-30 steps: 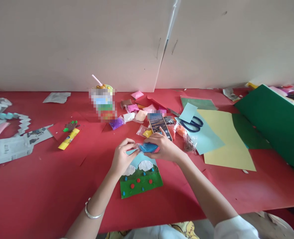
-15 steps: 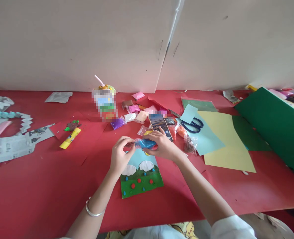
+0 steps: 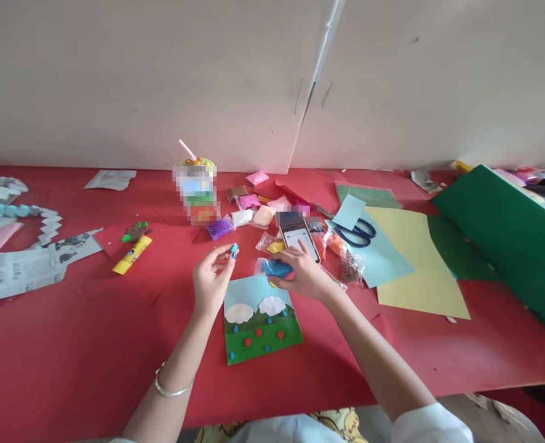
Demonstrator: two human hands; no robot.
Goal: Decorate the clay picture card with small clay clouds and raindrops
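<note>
Between thumb and forefinger, my left hand (image 3: 211, 280) pinches a small piece of blue clay (image 3: 234, 248). My right hand (image 3: 304, 269) is closed on a clear packet of blue clay (image 3: 276, 267), just above the top edge of a craft picture (image 3: 263, 341). That picture lies flat, with a light blue sky, white clouds (image 3: 239, 314), green ground, red dots and blue drops. A yellow shape near its top is partly hidden by my right hand. Behind the right fingers lies a phone (image 3: 295, 237) with a lit white screen.
Several clay packets (image 3: 219, 227) lie beyond my hands. Scissors (image 3: 355, 234) rest on coloured paper (image 3: 420, 264) to the right, beside a green board (image 3: 507, 240). A glue stick (image 3: 132, 255), newspaper scraps (image 3: 27, 274) and a decorated cup (image 3: 196, 197) are on the left.
My left hand has come away leftward from the packet with a bit of blue clay. My right hand keeps the packet. The phone's screen has switched from a dark picture to a white page.
</note>
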